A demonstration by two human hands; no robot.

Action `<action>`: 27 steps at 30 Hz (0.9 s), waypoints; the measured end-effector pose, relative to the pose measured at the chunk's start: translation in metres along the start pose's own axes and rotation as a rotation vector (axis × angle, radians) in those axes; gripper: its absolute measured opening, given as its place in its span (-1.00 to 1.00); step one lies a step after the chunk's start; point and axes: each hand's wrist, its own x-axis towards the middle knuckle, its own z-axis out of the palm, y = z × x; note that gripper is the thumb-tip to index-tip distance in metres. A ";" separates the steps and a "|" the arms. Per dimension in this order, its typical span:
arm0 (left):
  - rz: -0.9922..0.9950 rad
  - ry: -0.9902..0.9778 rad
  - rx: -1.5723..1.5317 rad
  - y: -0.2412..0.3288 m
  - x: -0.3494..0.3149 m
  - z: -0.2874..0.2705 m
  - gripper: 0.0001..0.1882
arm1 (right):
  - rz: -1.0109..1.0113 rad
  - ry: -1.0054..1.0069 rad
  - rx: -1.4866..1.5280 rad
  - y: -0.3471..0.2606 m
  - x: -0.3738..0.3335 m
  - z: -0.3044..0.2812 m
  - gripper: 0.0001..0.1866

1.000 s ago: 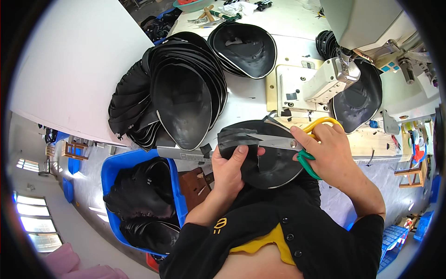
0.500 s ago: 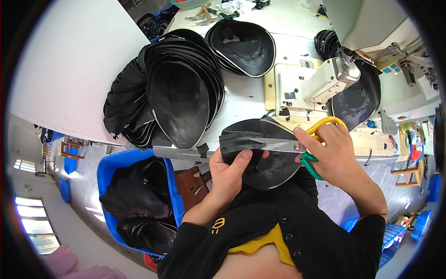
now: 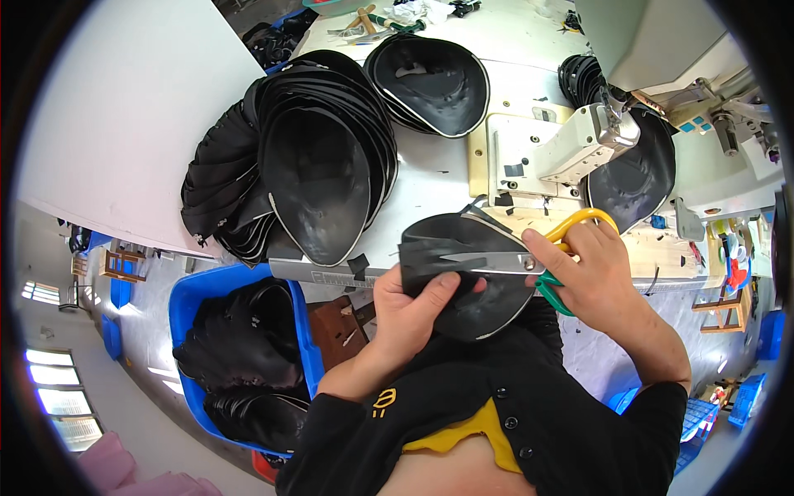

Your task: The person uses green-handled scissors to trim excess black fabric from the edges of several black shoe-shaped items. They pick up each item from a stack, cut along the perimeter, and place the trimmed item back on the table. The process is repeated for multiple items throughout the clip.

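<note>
My right hand (image 3: 585, 266) grips a pair of scissors (image 3: 496, 263) with one yellow and one green handle. Their blades point left over a black molded cup-shaped piece (image 3: 484, 302) at the table's front edge. A black strip (image 3: 426, 256) on that piece lies at the blade tips, which it partly hides. My left hand (image 3: 416, 307) pinches the piece's left side, thumb on top, just below the strip. A large stack of similar black pieces (image 3: 318, 186) stands to the left on the table, and a smaller stack (image 3: 428, 83) lies behind.
The white arm of a sewing machine (image 3: 579, 149) rises at the back right, with another black piece (image 3: 633, 178) beside it. A blue bin (image 3: 310, 339) full of black pieces stands at the left below the table. Hand tools (image 3: 368, 25) lie at the far edge.
The scissor blades have drawn closer together around the strip. My left hand and the strip have shifted slightly; my right hand stays nearly in place.
</note>
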 end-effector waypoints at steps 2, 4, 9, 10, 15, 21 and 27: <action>0.002 -0.035 0.024 -0.003 -0.001 0.003 -0.79 | -0.023 0.019 -0.021 0.000 0.006 -0.003 -0.41; -0.053 -0.032 0.126 0.005 0.002 0.001 -0.78 | -0.035 0.014 -0.046 0.001 0.009 -0.006 -0.40; 0.039 -0.001 0.105 -0.001 0.000 -0.002 -0.85 | -0.001 -0.079 -0.014 0.008 0.001 -0.010 -0.42; 0.091 0.007 0.095 -0.006 0.000 -0.006 -0.88 | 0.014 -0.088 0.014 0.009 0.001 -0.009 -0.42; 0.158 -0.005 0.121 -0.009 0.000 -0.002 -0.88 | 0.042 -0.036 0.135 0.006 0.003 0.002 -0.39; 0.156 -0.063 0.252 -0.012 -0.002 0.001 -0.87 | 0.037 -0.107 0.217 0.002 0.009 0.006 -0.40; 0.202 -0.028 0.234 -0.020 -0.006 -0.009 -0.87 | 0.073 -0.160 0.181 -0.002 0.009 0.002 -0.44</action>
